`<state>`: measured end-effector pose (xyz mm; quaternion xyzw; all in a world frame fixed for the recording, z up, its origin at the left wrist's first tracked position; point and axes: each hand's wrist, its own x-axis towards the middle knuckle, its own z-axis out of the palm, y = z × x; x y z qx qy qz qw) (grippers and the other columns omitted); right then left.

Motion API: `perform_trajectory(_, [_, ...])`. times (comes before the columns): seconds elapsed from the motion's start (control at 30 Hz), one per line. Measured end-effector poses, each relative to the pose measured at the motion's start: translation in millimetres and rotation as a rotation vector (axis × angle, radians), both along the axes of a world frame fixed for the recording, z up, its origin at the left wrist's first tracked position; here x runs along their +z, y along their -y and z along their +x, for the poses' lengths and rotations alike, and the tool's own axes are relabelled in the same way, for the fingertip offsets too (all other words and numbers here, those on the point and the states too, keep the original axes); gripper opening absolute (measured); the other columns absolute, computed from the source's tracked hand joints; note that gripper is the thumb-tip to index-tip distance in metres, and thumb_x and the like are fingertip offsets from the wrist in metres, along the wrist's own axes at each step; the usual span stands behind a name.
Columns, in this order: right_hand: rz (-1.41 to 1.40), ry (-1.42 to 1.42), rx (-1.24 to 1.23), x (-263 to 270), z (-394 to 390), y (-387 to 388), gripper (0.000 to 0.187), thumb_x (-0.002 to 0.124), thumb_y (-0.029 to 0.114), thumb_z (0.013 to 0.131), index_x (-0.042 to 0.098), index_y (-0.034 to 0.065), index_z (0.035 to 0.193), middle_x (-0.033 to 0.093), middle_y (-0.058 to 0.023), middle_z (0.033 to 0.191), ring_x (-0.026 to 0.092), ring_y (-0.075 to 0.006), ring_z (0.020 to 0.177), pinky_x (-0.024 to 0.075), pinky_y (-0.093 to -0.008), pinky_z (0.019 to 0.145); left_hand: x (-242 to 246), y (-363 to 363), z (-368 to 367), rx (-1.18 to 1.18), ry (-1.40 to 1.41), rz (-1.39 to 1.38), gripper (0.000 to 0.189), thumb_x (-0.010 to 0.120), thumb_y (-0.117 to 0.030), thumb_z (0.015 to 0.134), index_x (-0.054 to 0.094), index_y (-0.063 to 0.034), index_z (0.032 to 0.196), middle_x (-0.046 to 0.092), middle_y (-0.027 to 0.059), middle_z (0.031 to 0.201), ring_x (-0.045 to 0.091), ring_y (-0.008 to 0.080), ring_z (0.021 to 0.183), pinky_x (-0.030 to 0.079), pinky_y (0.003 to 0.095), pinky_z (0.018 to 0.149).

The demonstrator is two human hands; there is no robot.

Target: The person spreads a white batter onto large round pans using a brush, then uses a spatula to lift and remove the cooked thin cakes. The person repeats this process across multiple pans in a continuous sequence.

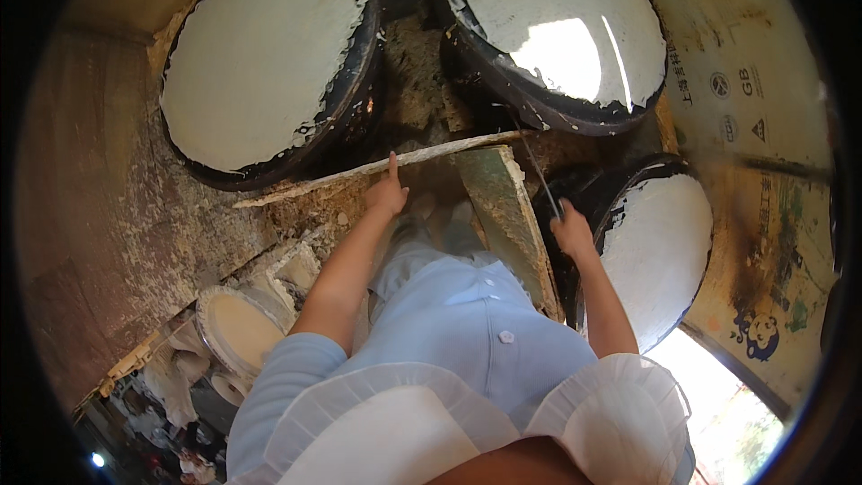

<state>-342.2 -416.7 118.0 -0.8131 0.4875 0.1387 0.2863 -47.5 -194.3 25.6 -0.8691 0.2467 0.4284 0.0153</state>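
My left hand (pixel 387 192) touches the near side of a long pale board edge (pixel 431 153), with the index finger stretched out over it. In my right hand (pixel 571 228) is a thin rod (pixel 541 168), which slants up and left across the board's right end towards the upper right vat. An upright panel with a worn greenish face (pixel 502 215) stands between my arms, its top near the long board. Two large dark-rimmed vats hold white material, one at the upper left (pixel 262 60) and one at the upper right (pixel 559 20); the latter's surface reflects bright light.
A third vat of white material (pixel 653 256) is beside my right forearm. At lower left, a round container of cream-coloured material (pixel 242 330) stands near a cluttered area. A stained wall panel (pixel 747 81) with printed marks rises at right, and a worn brown surface (pixel 114 215) extends at left.
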Motion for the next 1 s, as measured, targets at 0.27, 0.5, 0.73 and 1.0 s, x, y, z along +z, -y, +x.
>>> perform_trajectory(0.27, [0.087,-0.474,0.288,-88,146,73,0.032,0.051,0.005,0.080,0.061,0.0035,0.110,0.059,-0.0258,0.106,0.059,-0.0389,0.096,0.0495,-0.0454,0.074,-24,-11,-5,0.052,0.019,-0.121,0.095,0.058,-0.038,0.084,-0.013,-0.0189,0.143,0.063,0.0196,0.100,0.062,0.0351,0.086,0.049,0.0451,0.073])
perform_trajectory(0.5, [0.041,-0.388,-0.033,-137,191,65,0.029,0.059,0.007,0.076,0.064,0.0015,0.104,0.059,-0.0222,0.112,0.059,-0.0376,0.102,0.0503,-0.0451,0.077,-11,-10,1,0.121,-0.112,-0.085,0.096,0.060,-0.033,0.083,-0.014,-0.0208,0.143,0.060,0.0169,0.107,0.061,0.0328,0.090,0.049,0.0425,0.075])
perform_trajectory(0.73, [0.088,-0.489,0.123,-156,187,81,0.030,0.060,0.008,0.077,0.063,0.0010,0.106,0.057,-0.0223,0.116,0.057,-0.0359,0.107,0.0490,-0.0428,0.081,-13,-10,-1,0.117,-0.121,-0.125,0.096,0.059,-0.032,0.084,-0.015,-0.0188,0.143,0.059,0.0190,0.107,0.061,0.0334,0.089,0.050,0.0421,0.073])
perform_trajectory(1.0, [-0.088,-0.373,0.406,-58,228,10,0.020,0.053,0.012,0.082,0.066,0.0002,0.092,0.064,-0.0211,0.095,0.063,-0.0363,0.087,0.0513,-0.0433,0.072,-17,-15,0,0.117,-0.144,-0.119,0.095,0.058,-0.033,0.085,-0.017,-0.0232,0.142,0.058,0.0200,0.111,0.061,0.0338,0.090,0.049,0.0432,0.075])
